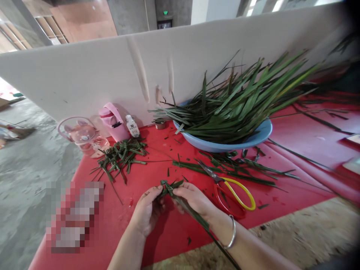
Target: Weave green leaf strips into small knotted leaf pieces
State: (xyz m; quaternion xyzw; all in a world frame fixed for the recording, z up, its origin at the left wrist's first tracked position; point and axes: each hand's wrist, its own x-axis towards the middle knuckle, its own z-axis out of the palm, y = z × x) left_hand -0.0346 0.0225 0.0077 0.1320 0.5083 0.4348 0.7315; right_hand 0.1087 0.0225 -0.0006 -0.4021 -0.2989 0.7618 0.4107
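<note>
Between my two hands is a folded green leaf strip (166,188), knotted at its top, its long tail running down along my right forearm. My left hand (150,206) pinches the knot's left side with thumb and fingers. On the other side my right hand (194,198), with a silver bangle at the wrist, grips the knot and the strip. Scissors (221,179) with one red and one yellow handle lie just right of my right hand, blades apart. Cut leaf pieces (120,153) form a small pile beyond my left hand.
A blue basin (225,146) heaped with long leaves stands at the back right. Pink bottle (114,122), white bottle (132,126) and clear pink jug (87,139) line the back left. Leaf scraps litter the red table (118,228); a pale panel (98,78) rises behind.
</note>
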